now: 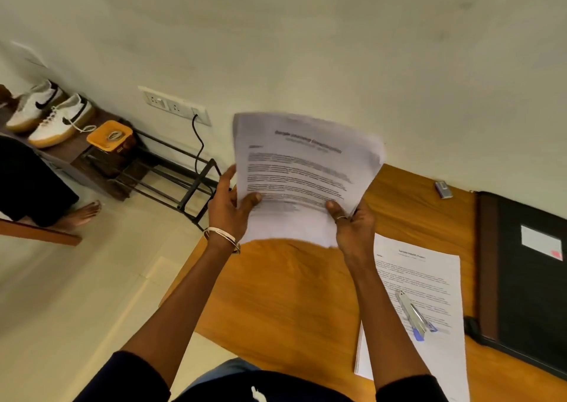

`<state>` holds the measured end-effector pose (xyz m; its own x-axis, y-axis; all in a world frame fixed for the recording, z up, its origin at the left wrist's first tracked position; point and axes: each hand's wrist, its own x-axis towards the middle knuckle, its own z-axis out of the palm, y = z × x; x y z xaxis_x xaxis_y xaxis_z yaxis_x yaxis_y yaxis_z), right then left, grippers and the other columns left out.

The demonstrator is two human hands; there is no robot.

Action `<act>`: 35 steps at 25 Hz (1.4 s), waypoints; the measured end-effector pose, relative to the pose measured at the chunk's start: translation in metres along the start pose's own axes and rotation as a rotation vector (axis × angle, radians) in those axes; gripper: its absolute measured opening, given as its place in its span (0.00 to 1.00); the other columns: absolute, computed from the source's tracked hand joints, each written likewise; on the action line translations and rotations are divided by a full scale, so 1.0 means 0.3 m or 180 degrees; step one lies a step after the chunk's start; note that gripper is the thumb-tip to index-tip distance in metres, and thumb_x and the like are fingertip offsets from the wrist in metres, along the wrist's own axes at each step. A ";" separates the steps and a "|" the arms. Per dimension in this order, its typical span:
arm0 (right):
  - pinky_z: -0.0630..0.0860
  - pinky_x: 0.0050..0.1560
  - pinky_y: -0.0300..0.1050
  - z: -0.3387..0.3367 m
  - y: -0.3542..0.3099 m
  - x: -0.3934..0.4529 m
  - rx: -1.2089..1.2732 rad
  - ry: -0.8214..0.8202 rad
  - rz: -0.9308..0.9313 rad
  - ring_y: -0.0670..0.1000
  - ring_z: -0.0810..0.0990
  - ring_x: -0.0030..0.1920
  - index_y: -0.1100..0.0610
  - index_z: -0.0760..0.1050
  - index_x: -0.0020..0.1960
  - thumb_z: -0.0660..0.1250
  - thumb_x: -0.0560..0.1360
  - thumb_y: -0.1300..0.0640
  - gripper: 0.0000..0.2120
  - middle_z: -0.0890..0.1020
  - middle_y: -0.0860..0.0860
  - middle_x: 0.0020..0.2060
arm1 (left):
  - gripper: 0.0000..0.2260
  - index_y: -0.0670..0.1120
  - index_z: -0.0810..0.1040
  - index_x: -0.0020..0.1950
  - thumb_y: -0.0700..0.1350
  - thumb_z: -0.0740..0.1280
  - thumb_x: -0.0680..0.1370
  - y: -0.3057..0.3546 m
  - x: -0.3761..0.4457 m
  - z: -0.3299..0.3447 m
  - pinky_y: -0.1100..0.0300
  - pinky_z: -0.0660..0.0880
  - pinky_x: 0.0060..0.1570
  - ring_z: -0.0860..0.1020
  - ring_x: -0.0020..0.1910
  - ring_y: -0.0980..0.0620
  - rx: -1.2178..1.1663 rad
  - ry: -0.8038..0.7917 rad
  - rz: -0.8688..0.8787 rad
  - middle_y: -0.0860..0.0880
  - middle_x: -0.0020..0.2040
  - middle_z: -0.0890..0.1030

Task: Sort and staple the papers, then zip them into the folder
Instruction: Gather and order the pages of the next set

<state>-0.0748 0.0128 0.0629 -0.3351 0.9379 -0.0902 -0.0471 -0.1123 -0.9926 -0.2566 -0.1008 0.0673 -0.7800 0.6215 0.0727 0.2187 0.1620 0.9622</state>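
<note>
I have a sheaf of printed papers lifted off the wooden surface, tilted up toward the wall, with my left hand holding its left edge and my right hand holding the lower right corner; on both, the grip is closed on the sheaf, thumb on the front page and fingers behind. The sheets look blurred and slightly fanned at the top, so I judge the step in hand is squaring or sorting this bundle before it gets stapled. To do it well, I would keep both thumbs light, lower the bottom edge onto the bare wood just below and tap it until the edges line up, then tap one side edge the same way. Squeezing hard would lock the misaligned sheets in place. A second stack of papers lies flat on the surface to my right, with the stapler resting on top of it, so I would set this sheaf down beside that stack, not across it, to keep the sets apart. The dark folder lies closed further right, near the edge of that stack. A small staple box sits near the wall.
</note>
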 end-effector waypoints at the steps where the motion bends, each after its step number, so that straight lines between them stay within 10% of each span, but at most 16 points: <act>1: 0.79 0.51 0.39 0.008 0.002 -0.004 -0.0176 0.0068 -0.0113 0.49 0.82 0.53 0.59 0.76 0.59 0.69 0.74 0.63 0.13 0.83 0.51 0.52 | 0.21 0.44 0.73 0.65 0.40 0.71 0.73 -0.005 -0.007 0.015 0.67 0.78 0.46 0.79 0.45 0.64 0.0068 0.0196 0.0054 0.58 0.48 0.79; 5: 0.79 0.52 0.36 0.019 0.108 -0.047 -0.0553 -0.0078 0.0073 0.52 0.77 0.61 0.59 0.69 0.68 0.66 0.77 0.61 0.20 0.79 0.55 0.59 | 0.11 0.40 0.78 0.55 0.41 0.69 0.74 -0.074 -0.058 0.072 0.56 0.75 0.45 0.78 0.47 0.50 -0.0101 0.0417 -0.0342 0.45 0.48 0.81; 9: 0.76 0.47 0.28 0.029 0.124 -0.056 -0.0509 -0.0036 0.0207 0.50 0.75 0.63 0.56 0.62 0.73 0.62 0.79 0.61 0.23 0.75 0.53 0.63 | 0.17 0.40 0.71 0.65 0.38 0.65 0.77 -0.072 -0.061 0.103 0.67 0.74 0.49 0.75 0.54 0.53 -0.0372 0.0391 -0.0497 0.46 0.56 0.77; 18: 0.73 0.43 0.24 0.003 0.151 -0.060 -0.0614 -0.0026 0.0277 0.43 0.74 0.58 0.54 0.61 0.71 0.60 0.80 0.64 0.21 0.74 0.51 0.62 | 0.19 0.40 0.57 0.68 0.32 0.57 0.79 -0.100 -0.054 0.080 0.65 0.74 0.46 0.74 0.50 0.62 -0.0315 0.0099 -0.0499 0.53 0.52 0.73; 35: 0.75 0.42 0.27 0.002 0.119 -0.037 -0.0651 0.0277 0.0389 0.48 0.78 0.55 0.57 0.69 0.62 0.61 0.79 0.67 0.13 0.78 0.51 0.56 | 0.15 0.38 0.63 0.68 0.36 0.55 0.80 -0.140 -0.038 0.044 0.59 0.72 0.51 0.73 0.54 0.50 0.0640 -0.0423 -0.0426 0.47 0.57 0.73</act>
<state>-0.0732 -0.0017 0.0283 -0.2439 0.9472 -0.2083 0.1830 -0.1660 -0.9690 -0.2491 -0.1045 0.0226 -0.7289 0.6774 -0.0994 0.2415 0.3901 0.8885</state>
